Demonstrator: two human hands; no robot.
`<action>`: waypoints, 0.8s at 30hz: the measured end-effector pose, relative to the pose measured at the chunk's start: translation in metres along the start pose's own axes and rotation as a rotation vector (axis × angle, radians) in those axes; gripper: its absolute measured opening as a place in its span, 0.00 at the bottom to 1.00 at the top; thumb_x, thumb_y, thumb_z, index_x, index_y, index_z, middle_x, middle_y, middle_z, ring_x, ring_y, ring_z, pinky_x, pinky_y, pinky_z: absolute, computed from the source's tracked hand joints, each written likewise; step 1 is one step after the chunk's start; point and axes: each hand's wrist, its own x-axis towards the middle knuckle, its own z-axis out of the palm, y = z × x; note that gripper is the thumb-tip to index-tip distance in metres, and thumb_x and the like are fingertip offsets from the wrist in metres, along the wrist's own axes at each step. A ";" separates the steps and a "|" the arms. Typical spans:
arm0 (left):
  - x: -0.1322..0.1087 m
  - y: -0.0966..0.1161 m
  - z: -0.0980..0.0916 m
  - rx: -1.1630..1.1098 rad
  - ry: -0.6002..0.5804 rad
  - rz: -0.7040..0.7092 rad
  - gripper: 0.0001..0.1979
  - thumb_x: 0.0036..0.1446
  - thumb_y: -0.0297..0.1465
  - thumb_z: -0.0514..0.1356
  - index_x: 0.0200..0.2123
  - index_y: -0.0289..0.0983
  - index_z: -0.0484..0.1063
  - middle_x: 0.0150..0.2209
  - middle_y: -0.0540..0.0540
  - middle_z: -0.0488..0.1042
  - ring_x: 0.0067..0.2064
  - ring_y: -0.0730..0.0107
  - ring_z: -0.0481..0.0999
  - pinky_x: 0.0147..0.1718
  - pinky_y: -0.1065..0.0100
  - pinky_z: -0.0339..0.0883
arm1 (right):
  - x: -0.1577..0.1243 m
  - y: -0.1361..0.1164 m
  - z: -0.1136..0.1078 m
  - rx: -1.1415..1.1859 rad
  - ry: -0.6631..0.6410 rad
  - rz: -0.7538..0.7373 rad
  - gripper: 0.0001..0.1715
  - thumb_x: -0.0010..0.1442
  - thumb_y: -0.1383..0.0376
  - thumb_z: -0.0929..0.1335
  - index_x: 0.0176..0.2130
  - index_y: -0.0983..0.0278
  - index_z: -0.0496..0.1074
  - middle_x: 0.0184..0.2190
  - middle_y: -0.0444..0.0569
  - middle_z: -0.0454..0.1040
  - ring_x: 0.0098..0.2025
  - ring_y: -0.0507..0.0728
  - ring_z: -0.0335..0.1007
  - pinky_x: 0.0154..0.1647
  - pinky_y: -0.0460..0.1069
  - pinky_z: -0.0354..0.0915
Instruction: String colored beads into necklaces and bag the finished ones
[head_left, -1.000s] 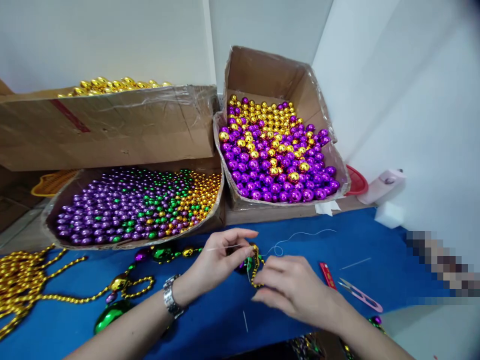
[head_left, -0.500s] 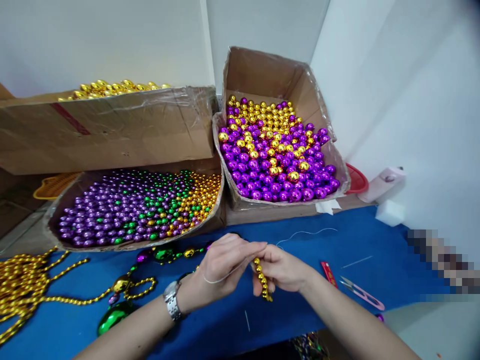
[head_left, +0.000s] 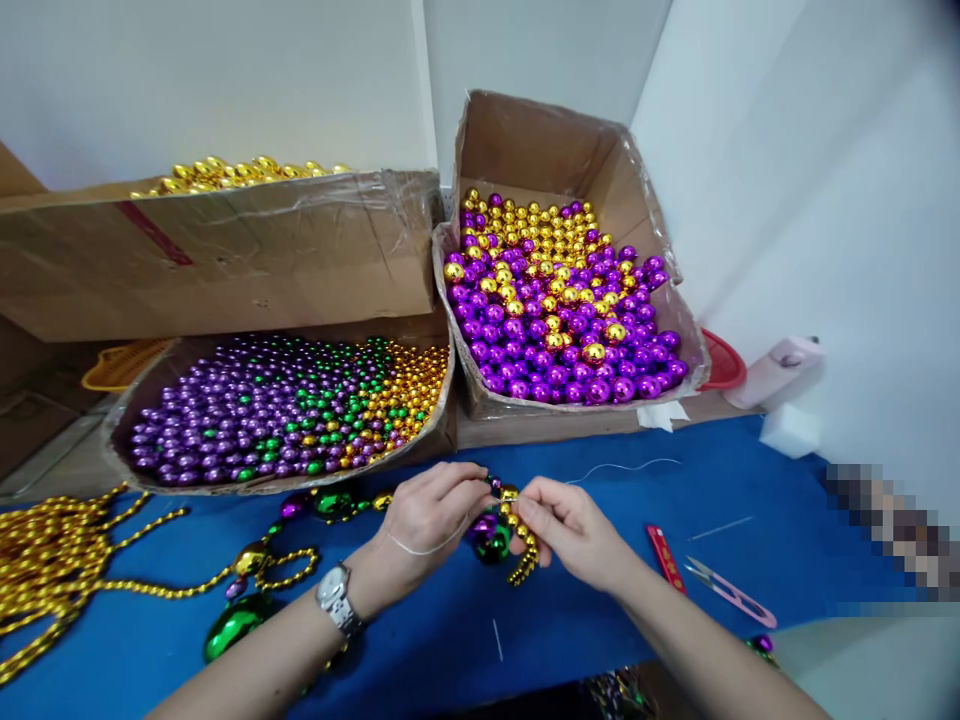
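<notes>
My left hand [head_left: 431,512], a watch [head_left: 335,600] on its wrist, is closed with fingertips pinched on a thin white thread [head_left: 421,551], which loops across the back of the hand. Close by on the right, my right hand [head_left: 570,532] is closed on a short strand of gold beads [head_left: 527,553] that dangles from its fingers. A thin line spans the gap between the fingertips; whether it is thread or a needle I cannot tell. Behind them on the blue cloth lies a necklace with a large green bead [head_left: 493,545]. More of it stretches left, with another big green bead [head_left: 236,628].
Cardboard boxes of purple and gold beads [head_left: 592,390] and small mixed beads [head_left: 217,420] stand at the back. Gold bead strands [head_left: 52,570] pile at left. Pink-handled snips [head_left: 739,595], a red packet [head_left: 665,560] and loose threads lie at right.
My hands have moved slightly apart, showing the purple and green beads behind them. The fingers of my left hand have curled into a pinch. The gold strand hangs more curved.
</notes>
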 end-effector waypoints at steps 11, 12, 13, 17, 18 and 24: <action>-0.001 0.019 -0.007 -1.060 0.131 -0.691 0.13 0.62 0.35 0.53 0.29 0.34 0.67 0.39 0.43 0.74 0.31 0.74 0.68 0.30 0.71 0.63 | 0.003 0.035 0.015 0.157 0.118 0.054 0.19 0.61 0.52 0.65 0.32 0.67 0.70 0.23 0.44 0.73 0.19 0.47 0.64 0.20 0.42 0.57; 0.000 0.020 -0.005 -1.212 0.160 -0.697 0.13 0.62 0.35 0.53 0.28 0.34 0.66 0.40 0.42 0.74 0.31 0.73 0.69 0.29 0.71 0.64 | 0.003 0.036 0.016 0.203 0.126 0.060 0.19 0.61 0.53 0.65 0.32 0.67 0.69 0.22 0.43 0.72 0.18 0.47 0.62 0.20 0.42 0.56; 0.002 0.021 -0.003 -1.337 0.181 -0.698 0.13 0.61 0.34 0.54 0.27 0.34 0.65 0.40 0.41 0.74 0.32 0.72 0.70 0.28 0.71 0.64 | 0.002 0.036 0.015 0.253 0.141 0.061 0.18 0.61 0.53 0.65 0.32 0.66 0.68 0.21 0.43 0.71 0.18 0.46 0.61 0.19 0.42 0.55; 0.007 0.020 0.002 -1.531 0.236 -0.692 0.11 0.62 0.33 0.54 0.28 0.34 0.65 0.30 0.45 0.70 0.39 0.66 0.72 0.26 0.73 0.65 | -0.003 0.030 0.001 0.445 0.248 0.008 0.16 0.62 0.53 0.62 0.31 0.62 0.61 0.35 0.47 0.72 0.25 0.48 0.65 0.21 0.43 0.56; 0.009 0.020 0.002 -1.540 0.238 -0.692 0.12 0.62 0.33 0.54 0.28 0.34 0.65 0.29 0.46 0.69 0.40 0.66 0.72 0.27 0.73 0.65 | -0.005 0.027 -0.002 0.486 0.274 -0.011 0.16 0.62 0.52 0.61 0.31 0.61 0.59 0.41 0.49 0.71 0.29 0.50 0.67 0.23 0.44 0.57; 0.020 0.020 0.004 -1.564 0.220 -0.612 0.12 0.61 0.34 0.54 0.27 0.35 0.62 0.24 0.50 0.64 0.35 0.67 0.72 0.26 0.71 0.66 | 0.000 -0.005 -0.006 0.773 0.389 -0.135 0.12 0.61 0.55 0.60 0.31 0.58 0.54 0.34 0.47 0.68 0.41 0.57 0.67 0.28 0.47 0.62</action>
